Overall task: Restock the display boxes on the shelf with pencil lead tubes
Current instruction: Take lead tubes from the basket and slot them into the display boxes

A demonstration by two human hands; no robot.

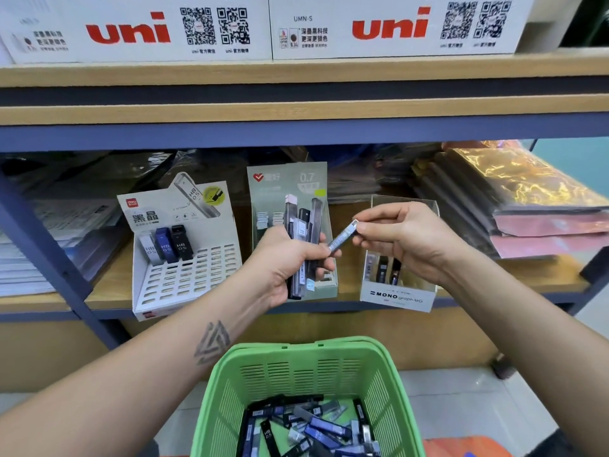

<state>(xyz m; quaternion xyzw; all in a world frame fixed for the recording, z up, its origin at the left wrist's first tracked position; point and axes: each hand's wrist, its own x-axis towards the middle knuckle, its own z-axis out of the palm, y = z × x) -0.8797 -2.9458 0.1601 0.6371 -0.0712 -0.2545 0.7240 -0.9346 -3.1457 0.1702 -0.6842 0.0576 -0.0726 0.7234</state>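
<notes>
Head view: at the left of the frame we saw stacks of paper [49, 232] lying on the shelf [108, 291]. Just right of them stood a white slotted display box [184, 278] holding three lead tubes [166, 247] upright in its back row: one white, one blue, one black. At centre left, our left hand [286, 258] had its fingers curled round a bundle of dark and clear tubes [301, 255], held upright in front of a grey-green 0.7 display box [290, 183]. Between the hands, a single silver-grey tube [342, 235] lay tilted; its lower end met the left hand's fingertips, and its upper end was pinched between thumb and forefinger of our right hand [405, 239]. Below the right hand stood a clear display box marked MONO [395, 296] with a few dark tubes standing inside. At the right of the frame, piles of flat wrapped packets [527, 209], some gold and some pink, rested on the same shelf. Across the top of the frame, two white uni cartons [131, 31] sat on the upper shelf. At bottom centre, a green plastic basket [316, 364] held a loose heap of blue, black and grey tubes [313, 430].
</notes>
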